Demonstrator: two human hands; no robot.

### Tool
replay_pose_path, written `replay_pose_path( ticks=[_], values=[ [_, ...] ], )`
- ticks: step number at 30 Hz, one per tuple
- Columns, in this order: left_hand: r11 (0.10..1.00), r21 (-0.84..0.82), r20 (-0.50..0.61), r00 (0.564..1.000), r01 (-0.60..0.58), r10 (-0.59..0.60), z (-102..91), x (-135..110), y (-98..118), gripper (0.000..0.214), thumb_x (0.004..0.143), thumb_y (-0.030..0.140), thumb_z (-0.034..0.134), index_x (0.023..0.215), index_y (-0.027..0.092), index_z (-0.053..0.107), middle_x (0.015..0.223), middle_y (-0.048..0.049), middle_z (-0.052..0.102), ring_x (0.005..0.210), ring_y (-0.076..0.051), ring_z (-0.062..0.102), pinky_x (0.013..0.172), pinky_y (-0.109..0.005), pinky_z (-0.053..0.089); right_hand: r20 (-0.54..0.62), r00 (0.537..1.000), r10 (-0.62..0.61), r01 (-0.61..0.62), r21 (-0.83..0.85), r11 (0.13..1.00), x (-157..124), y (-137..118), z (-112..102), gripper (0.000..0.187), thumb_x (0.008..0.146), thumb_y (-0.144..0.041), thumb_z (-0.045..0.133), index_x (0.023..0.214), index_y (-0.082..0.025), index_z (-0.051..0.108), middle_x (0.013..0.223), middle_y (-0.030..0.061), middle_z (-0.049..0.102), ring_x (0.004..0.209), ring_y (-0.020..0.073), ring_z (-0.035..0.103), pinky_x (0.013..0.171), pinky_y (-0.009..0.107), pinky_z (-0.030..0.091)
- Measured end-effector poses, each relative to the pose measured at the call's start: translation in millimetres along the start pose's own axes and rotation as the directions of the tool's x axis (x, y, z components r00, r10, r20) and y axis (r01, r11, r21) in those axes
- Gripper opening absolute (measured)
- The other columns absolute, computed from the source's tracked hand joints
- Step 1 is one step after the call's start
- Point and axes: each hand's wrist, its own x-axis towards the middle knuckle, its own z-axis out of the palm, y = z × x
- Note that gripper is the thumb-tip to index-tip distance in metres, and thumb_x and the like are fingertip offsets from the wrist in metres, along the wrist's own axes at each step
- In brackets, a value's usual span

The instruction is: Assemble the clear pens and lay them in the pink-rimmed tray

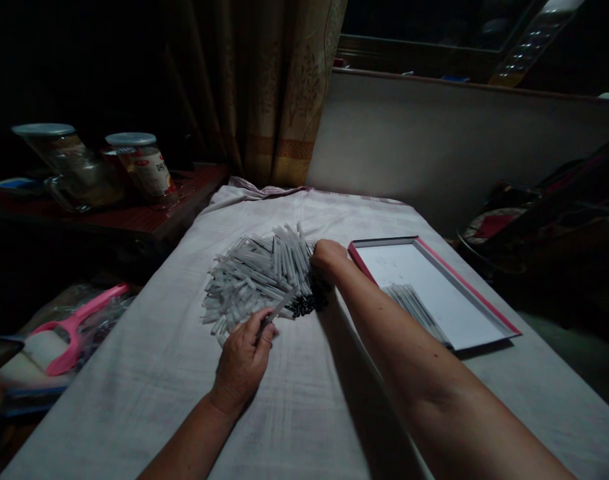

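Note:
A heap of slim grey translucent pen-like sticks, several with black ends, lies on the cloth-covered table. My left hand is closed in a pinch on one slim grey pen-like stick, which points up and right over the near edge of the heap. At the heap's right edge, my right hand is curled closed against the sticks; its fingertips and anything in them are hidden. Right of that hand is a shallow box lid with a white inside and red edges. A row of similar sticks lies side by side in it, partly behind my right forearm.
White cloth covers the table. On the left, a dark red side table carries a lidded jar and a glass jug. A pink-handled thing lies lower left. Curtain and wall stand behind.

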Motion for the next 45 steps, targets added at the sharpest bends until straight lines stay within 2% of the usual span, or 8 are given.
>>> replay_pose_path(
  ticks=[6, 11, 13, 15, 18, 26, 39, 45],
  values=[
    [0.997, -0.001, -0.064, 0.995, -0.078, 0.078, 1.4, 1, 0, 0.029, 0.096, 0.034, 0.046, 0.112, 0.02, 0.066, 0.096, -0.0068, 0.075, 0.092, -0.022, 0.071, 0.087, -0.035, 0.056, -0.065, 0.998, 0.004, 0.005, 0.142, 0.99, -12, 8, -4, 0.033, 0.081, -0.027, 0.064, 0.109, -0.012, 0.075, 0.111, 0.0215, 0.073, 0.109, 0.0323, 0.068, 0.085, 0.035, 0.052],
    [0.993, 0.007, -0.096, 0.988, -0.118, 0.118, 1.5, 2, -1, 0.028, 0.096, 0.032, 0.046, 0.11, 0.022, 0.068, 0.105, -0.0072, 0.073, 0.102, -0.022, 0.067, 0.094, -0.036, 0.054, -0.162, 0.983, -0.08, 0.14, 0.404, 0.904, -56, 39, 2, 0.048, 0.088, -0.02, 0.045, 0.135, -0.02, 0.056, 0.1, 0.0063, 0.076, 0.083, 0.0159, 0.071, 0.072, 0.025, 0.052],
    [0.993, 0.01, -0.1, 0.988, -0.12, 0.12, 0.9, 3, -2, 0.028, 0.096, 0.032, 0.046, 0.11, 0.022, 0.068, 0.105, -0.0072, 0.072, 0.102, -0.021, 0.067, 0.095, -0.036, 0.053, -0.236, 0.964, -0.124, 0.261, 0.738, 0.622, -79, 52, 8, 0.038, 0.084, -0.022, 0.047, 0.116, -0.016, 0.067, 0.095, 0.008, 0.075, 0.078, 0.0162, 0.069, 0.062, 0.024, 0.05],
    [0.992, 0.01, -0.101, 0.987, -0.126, 0.126, 0.3, 3, -3, 0.028, 0.096, 0.031, 0.046, 0.111, 0.022, 0.068, 0.106, -0.0071, 0.072, 0.102, -0.021, 0.067, 0.094, -0.036, 0.053, -0.322, 0.934, -0.153, 0.355, 0.874, 0.33, -102, 61, 12, 0.032, 0.076, -0.029, 0.06, 0.104, -0.017, 0.07, 0.091, 0.0072, 0.074, 0.077, 0.0173, 0.066, 0.055, 0.023, 0.045],
    [0.991, 0.013, -0.102, 0.985, -0.136, 0.137, -0.4, 3, -3, 0.028, 0.096, 0.031, 0.046, 0.112, 0.022, 0.067, 0.105, -0.0065, 0.073, 0.1, -0.021, 0.067, 0.092, -0.035, 0.054, -0.376, 0.915, -0.145, 0.396, 0.905, 0.153, -131, 64, 9, 0.027, 0.075, -0.04, 0.07, 0.094, -0.021, 0.069, 0.076, 0.003, 0.071, 0.064, 0.0143, 0.06, 0.05, 0.023, 0.042],
    [0.992, 0.024, -0.091, 0.987, -0.127, 0.129, -1.8, 3, -2, 0.028, 0.096, 0.031, 0.046, 0.111, 0.021, 0.067, 0.104, -0.0073, 0.072, 0.1, -0.021, 0.067, 0.093, -0.036, 0.053, -0.396, 0.902, -0.171, 0.416, 0.904, 0.099, -155, 55, -14, 0.046, 0.079, -0.066, 0.064, 0.078, -0.021, 0.067, 0.056, 0.0, 0.062, 0.046, 0.0116, 0.049, 0.044, 0.024, 0.039],
    [0.977, 0.032, -0.079, 0.974, -0.211, 0.213, -2.8, 2, 2, 0.025, 0.097, 0.027, 0.047, 0.11, 0.02, 0.067, 0.102, -0.006, 0.073, 0.097, -0.02, 0.067, 0.089, -0.033, 0.053, -0.262, 0.909, -0.325, 0.304, 0.949, 0.083, -152, 38, 7, 0.046, 0.079, -0.063, 0.065, 0.08, -0.017, 0.07, 0.057, 0.0001, 0.061, 0.048, 0.0097, 0.049, 0.045, 0.023, 0.039],
    [0.973, -0.03, -0.087, 0.97, -0.229, 0.225, -2.0, 0, 3, 0.023, 0.097, 0.025, 0.047, 0.113, 0.021, 0.063, 0.093, -0.0036, 0.073, 0.089, -0.018, 0.068, 0.081, -0.032, 0.056, -0.134, 0.836, -0.532, 0.302, 0.922, 0.243, -143, 49, 15, 0.048, 0.077, -0.035, 0.07, 0.122, -0.017, 0.065, 0.074, 0.0002, 0.067, 0.061, 0.0115, 0.057, 0.055, 0.023, 0.045]
  ],
)
